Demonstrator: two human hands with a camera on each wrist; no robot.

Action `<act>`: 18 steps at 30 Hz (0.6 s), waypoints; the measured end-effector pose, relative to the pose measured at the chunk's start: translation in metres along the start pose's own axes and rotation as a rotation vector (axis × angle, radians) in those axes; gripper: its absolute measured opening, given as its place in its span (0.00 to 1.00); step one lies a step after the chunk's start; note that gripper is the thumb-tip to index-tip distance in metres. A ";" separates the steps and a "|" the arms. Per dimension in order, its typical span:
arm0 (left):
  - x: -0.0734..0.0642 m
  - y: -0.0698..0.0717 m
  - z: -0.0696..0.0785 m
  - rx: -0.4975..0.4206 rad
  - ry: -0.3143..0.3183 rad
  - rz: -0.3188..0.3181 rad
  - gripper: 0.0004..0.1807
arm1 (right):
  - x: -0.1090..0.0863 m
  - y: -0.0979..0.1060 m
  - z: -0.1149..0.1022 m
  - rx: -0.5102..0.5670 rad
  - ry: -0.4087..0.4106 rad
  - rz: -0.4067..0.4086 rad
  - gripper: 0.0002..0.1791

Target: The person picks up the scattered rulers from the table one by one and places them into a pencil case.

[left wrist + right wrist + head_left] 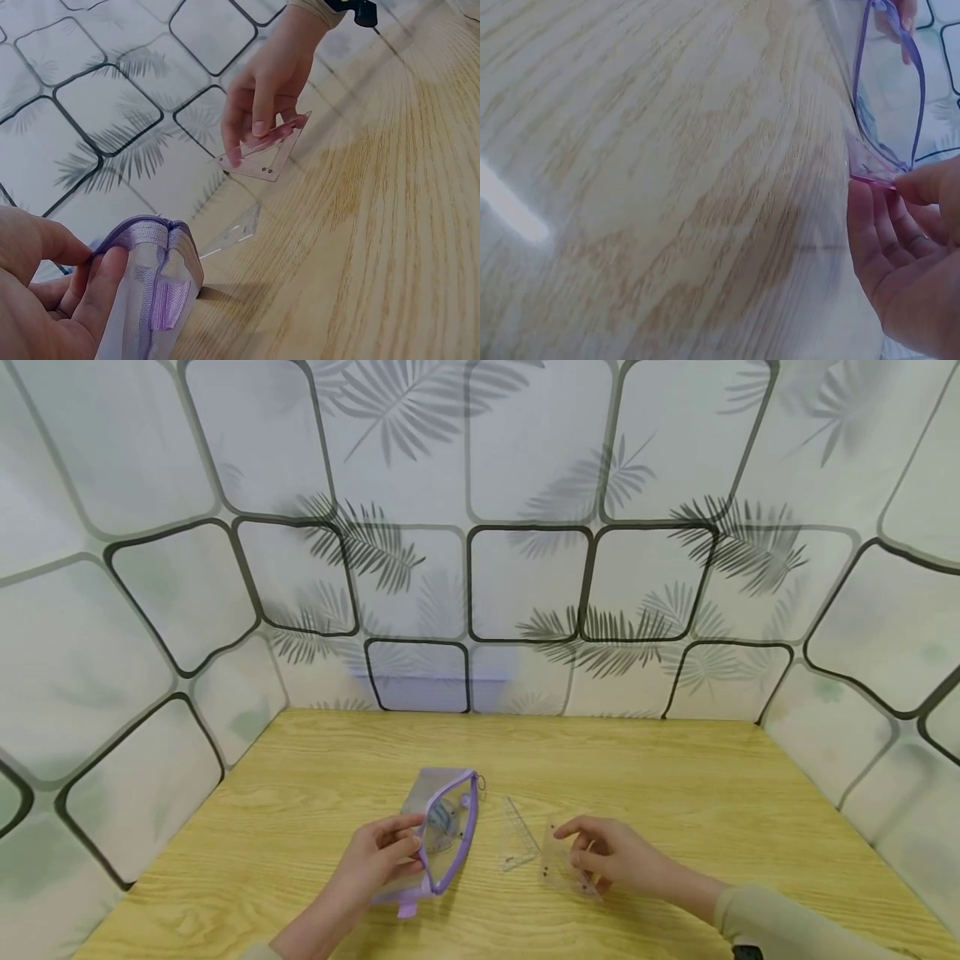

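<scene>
A see-through pencil case point(471, 835) with a purple zip edge lies on the table, its mouth open toward the right. My left hand point(384, 853) pinches the near side of that mouth between thumb and fingers. Inside the case sits a clear, bluish piece point(442, 822), partly covered by the case wall. In my right hand point(615, 857) is a clear pinkish set square point(259, 171) with small holes, pinched by thumb and fingertips and tilted above the table. Between the case and this hand, a clear set square point(517, 863) with scale marks lies flat on the wood.
The wooden table point(645, 760) meets a patterned curtain point(525, 585) at the back and both sides. A ring-shaped zip pull point(482, 782) hangs at the far corner of the pencil case, and a purple tab point(407, 909) sticks out at its near end.
</scene>
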State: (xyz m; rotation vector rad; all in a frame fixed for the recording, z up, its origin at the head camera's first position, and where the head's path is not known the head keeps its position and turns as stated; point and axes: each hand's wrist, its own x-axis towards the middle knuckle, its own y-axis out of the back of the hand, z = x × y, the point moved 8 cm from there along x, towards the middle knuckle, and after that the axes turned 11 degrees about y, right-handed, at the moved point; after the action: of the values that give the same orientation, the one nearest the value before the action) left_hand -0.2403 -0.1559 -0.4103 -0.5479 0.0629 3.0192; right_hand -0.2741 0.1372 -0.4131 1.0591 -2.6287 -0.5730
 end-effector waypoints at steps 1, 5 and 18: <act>0.000 0.000 0.000 -0.001 0.002 -0.001 0.26 | 0.001 -0.001 0.000 0.011 -0.006 0.008 0.21; 0.000 0.001 -0.001 0.003 0.008 -0.008 0.26 | 0.006 -0.003 0.000 0.026 -0.023 0.045 0.22; 0.001 -0.001 -0.001 -0.002 -0.006 -0.011 0.27 | 0.026 -0.013 -0.012 -0.006 0.005 0.128 0.21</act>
State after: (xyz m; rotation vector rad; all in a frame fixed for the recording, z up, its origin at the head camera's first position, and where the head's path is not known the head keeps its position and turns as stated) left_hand -0.2405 -0.1549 -0.4112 -0.5380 0.0559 3.0105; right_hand -0.2808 0.1071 -0.4061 0.8807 -2.6643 -0.5487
